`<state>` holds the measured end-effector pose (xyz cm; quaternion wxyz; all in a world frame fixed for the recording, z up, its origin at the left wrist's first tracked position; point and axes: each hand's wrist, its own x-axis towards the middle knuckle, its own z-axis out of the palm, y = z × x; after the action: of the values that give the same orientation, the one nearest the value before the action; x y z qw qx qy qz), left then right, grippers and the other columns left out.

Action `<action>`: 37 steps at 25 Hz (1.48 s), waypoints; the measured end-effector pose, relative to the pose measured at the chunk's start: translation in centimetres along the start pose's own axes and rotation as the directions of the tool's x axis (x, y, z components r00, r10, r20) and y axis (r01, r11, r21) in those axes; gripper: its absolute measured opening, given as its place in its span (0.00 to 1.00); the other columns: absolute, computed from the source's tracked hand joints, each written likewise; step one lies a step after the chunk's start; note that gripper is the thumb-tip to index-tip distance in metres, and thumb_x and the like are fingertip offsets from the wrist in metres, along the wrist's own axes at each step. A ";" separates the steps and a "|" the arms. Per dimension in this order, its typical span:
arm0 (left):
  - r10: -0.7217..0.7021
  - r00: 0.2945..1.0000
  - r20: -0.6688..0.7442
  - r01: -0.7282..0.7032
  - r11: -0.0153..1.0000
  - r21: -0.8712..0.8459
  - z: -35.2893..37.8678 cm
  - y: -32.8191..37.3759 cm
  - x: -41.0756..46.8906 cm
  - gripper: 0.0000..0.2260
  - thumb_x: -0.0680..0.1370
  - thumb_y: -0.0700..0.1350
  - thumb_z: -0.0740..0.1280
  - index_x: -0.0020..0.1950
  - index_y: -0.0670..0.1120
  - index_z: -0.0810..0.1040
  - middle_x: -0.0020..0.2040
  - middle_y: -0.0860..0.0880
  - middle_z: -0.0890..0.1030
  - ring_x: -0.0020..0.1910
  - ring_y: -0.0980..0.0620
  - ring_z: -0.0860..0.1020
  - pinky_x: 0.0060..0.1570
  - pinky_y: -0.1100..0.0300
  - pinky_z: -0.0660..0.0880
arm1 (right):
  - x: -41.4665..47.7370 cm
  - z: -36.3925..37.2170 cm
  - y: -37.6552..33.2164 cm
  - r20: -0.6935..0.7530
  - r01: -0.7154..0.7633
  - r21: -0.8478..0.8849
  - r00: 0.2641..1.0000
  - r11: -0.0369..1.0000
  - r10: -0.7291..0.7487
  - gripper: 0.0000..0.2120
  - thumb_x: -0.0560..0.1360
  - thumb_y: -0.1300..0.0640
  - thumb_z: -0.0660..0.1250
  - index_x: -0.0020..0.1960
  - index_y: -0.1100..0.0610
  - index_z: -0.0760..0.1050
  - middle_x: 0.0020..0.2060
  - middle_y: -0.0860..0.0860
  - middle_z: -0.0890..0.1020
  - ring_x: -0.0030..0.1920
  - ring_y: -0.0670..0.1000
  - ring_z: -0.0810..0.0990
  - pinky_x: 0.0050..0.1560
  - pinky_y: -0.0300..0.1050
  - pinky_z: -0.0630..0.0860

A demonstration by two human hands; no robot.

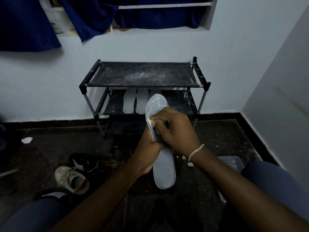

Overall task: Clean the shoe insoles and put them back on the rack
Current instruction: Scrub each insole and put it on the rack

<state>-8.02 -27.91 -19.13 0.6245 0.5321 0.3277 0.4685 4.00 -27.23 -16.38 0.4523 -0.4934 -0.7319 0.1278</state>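
Observation:
A grey insole is held lengthwise in front of me, toe end pointing toward the rack. My left hand grips it from underneath at its middle. My right hand holds a small yellowish sponge and presses it on the insole's upper half, where wet streaks show. The black shoe rack stands against the wall. Three pale insoles lie side by side on its middle shelf, the rightmost partly hidden behind the held insole.
A beige shoe and a black striped shoe lie on the dark floor at my left. A grey plastic tub sits by my right knee. White scraps lie on the floor. Blue curtains hang above.

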 end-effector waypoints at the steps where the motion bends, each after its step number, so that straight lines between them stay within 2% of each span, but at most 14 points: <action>1: 0.016 1.000 -0.016 -0.016 1.000 0.005 0.0 -0.1 0.1 0.18 0.82 0.28 0.56 0.69 0.40 0.71 0.63 0.39 0.78 0.61 0.51 0.79 0.56 0.58 0.78 | -0.2 0.1 -0.3 0.047 0.026 0.006 0.999 1.000 -0.026 0.07 0.77 0.60 0.71 0.52 0.54 0.85 0.47 0.45 0.84 0.49 0.42 0.81 0.53 0.41 0.78; 3: 0.017 1.000 -0.006 -0.017 1.000 0.004 -0.1 -0.3 0.1 0.19 0.81 0.27 0.57 0.68 0.42 0.72 0.63 0.39 0.79 0.62 0.49 0.79 0.58 0.56 0.78 | -0.1 0.0 -0.1 0.054 0.024 0.007 0.998 1.000 -0.024 0.07 0.77 0.61 0.71 0.53 0.54 0.85 0.47 0.44 0.84 0.48 0.41 0.81 0.52 0.41 0.78; 6: -0.016 0.999 0.040 0.017 1.000 -0.023 -0.3 -0.2 -0.2 0.29 0.76 0.23 0.61 0.73 0.45 0.68 0.64 0.43 0.79 0.62 0.48 0.80 0.54 0.56 0.80 | 0.4 -0.3 0.3 -0.048 -0.021 0.004 0.999 1.000 0.021 0.08 0.76 0.62 0.71 0.52 0.54 0.85 0.48 0.45 0.84 0.49 0.43 0.82 0.53 0.45 0.79; 10: 0.044 0.999 0.027 -0.045 0.998 0.048 -0.3 -0.1 0.0 0.17 0.78 0.25 0.61 0.65 0.38 0.73 0.59 0.41 0.81 0.59 0.49 0.81 0.53 0.58 0.79 | -0.2 -0.4 -0.2 0.100 0.038 0.008 0.994 0.999 -0.039 0.08 0.76 0.63 0.71 0.52 0.54 0.85 0.47 0.44 0.83 0.48 0.41 0.81 0.52 0.38 0.77; 12: 0.046 0.998 0.042 -0.047 0.998 0.036 -0.3 -0.1 0.0 0.19 0.77 0.24 0.61 0.67 0.38 0.72 0.59 0.40 0.81 0.60 0.48 0.81 0.52 0.57 0.79 | -0.1 -0.6 0.0 0.089 0.032 0.014 0.995 0.999 -0.033 0.08 0.75 0.62 0.71 0.52 0.54 0.85 0.46 0.44 0.83 0.47 0.41 0.81 0.51 0.38 0.77; 15: -0.011 0.998 0.057 0.012 1.000 -0.017 -0.3 -0.4 0.0 0.26 0.77 0.23 0.60 0.72 0.42 0.68 0.63 0.40 0.79 0.61 0.46 0.80 0.51 0.54 0.80 | 0.3 -0.4 0.2 -0.028 0.002 0.004 1.000 1.000 -0.002 0.08 0.76 0.62 0.71 0.52 0.55 0.85 0.47 0.45 0.84 0.49 0.42 0.81 0.52 0.42 0.78; 18: 0.061 0.997 0.040 -0.062 0.997 0.038 -0.4 -0.3 0.2 0.17 0.79 0.25 0.60 0.65 0.39 0.73 0.58 0.42 0.81 0.60 0.48 0.80 0.53 0.57 0.79 | 0.0 -0.4 0.0 0.056 0.035 -0.010 0.998 0.999 -0.035 0.08 0.75 0.62 0.71 0.52 0.54 0.85 0.46 0.44 0.83 0.47 0.42 0.81 0.51 0.40 0.78; 20: 0.097 0.995 0.040 -0.099 0.993 0.061 -0.5 0.0 0.2 0.17 0.78 0.24 0.61 0.61 0.40 0.75 0.56 0.44 0.82 0.58 0.50 0.81 0.54 0.58 0.79 | -0.2 -0.5 -0.1 0.112 0.046 -0.011 0.993 0.999 -0.044 0.08 0.75 0.62 0.71 0.52 0.54 0.85 0.46 0.43 0.83 0.47 0.41 0.81 0.50 0.38 0.77; 24: 0.054 0.998 0.046 -0.055 0.998 0.041 -0.6 -0.3 0.4 0.23 0.79 0.26 0.62 0.72 0.40 0.69 0.64 0.41 0.78 0.65 0.47 0.78 0.63 0.51 0.77 | 0.1 -0.2 0.2 -0.014 0.000 -0.012 1.000 1.000 0.000 0.07 0.76 0.61 0.71 0.52 0.55 0.85 0.47 0.45 0.83 0.48 0.43 0.81 0.52 0.43 0.78; 27: 0.078 0.997 0.016 -0.079 0.994 0.073 -0.7 -0.4 0.5 0.17 0.80 0.26 0.59 0.65 0.39 0.73 0.59 0.42 0.81 0.61 0.50 0.80 0.57 0.57 0.78 | -0.3 -0.2 0.0 0.093 0.019 -0.011 0.995 1.000 -0.018 0.08 0.75 0.61 0.71 0.52 0.54 0.85 0.46 0.44 0.83 0.47 0.41 0.81 0.51 0.35 0.75; 29: 0.084 0.996 0.027 -0.086 0.993 0.083 -0.6 -0.1 0.4 0.17 0.78 0.25 0.60 0.63 0.39 0.74 0.56 0.44 0.81 0.58 0.51 0.81 0.52 0.59 0.79 | -0.3 -0.4 0.0 0.125 0.008 0.006 0.992 1.000 -0.008 0.08 0.74 0.62 0.72 0.51 0.54 0.86 0.45 0.43 0.83 0.47 0.40 0.81 0.50 0.31 0.73; 33: 0.027 0.995 0.095 -0.033 0.998 0.056 -0.5 -0.1 0.0 0.30 0.76 0.22 0.60 0.75 0.44 0.65 0.66 0.44 0.77 0.65 0.50 0.78 0.57 0.55 0.79 | 0.1 -0.3 0.2 -0.061 -0.052 0.027 0.997 0.998 0.054 0.07 0.74 0.62 0.73 0.51 0.55 0.85 0.45 0.45 0.83 0.47 0.41 0.81 0.50 0.37 0.77; 35: 0.046 0.997 0.059 -0.051 0.996 0.080 -0.5 -0.3 0.3 0.25 0.78 0.24 0.60 0.74 0.41 0.66 0.64 0.43 0.78 0.64 0.51 0.78 0.58 0.57 0.78 | -0.1 -0.3 0.0 -0.021 -0.022 0.009 1.000 1.000 0.022 0.08 0.74 0.61 0.73 0.53 0.56 0.85 0.46 0.46 0.83 0.48 0.41 0.80 0.51 0.35 0.76; 37: 0.049 0.999 0.000 -0.049 0.994 0.097 -0.6 -0.4 0.6 0.17 0.81 0.28 0.59 0.69 0.39 0.69 0.60 0.43 0.79 0.59 0.57 0.80 0.55 0.62 0.77 | -0.4 -0.2 -0.1 0.078 0.013 -0.002 0.997 1.000 -0.013 0.10 0.73 0.61 0.74 0.55 0.57 0.85 0.47 0.46 0.83 0.48 0.40 0.79 0.51 0.29 0.72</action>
<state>-8.25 -27.13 -19.64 0.5860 0.5690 0.3377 0.4679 4.14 -27.70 -16.44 0.4235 -0.4839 -0.7523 0.1433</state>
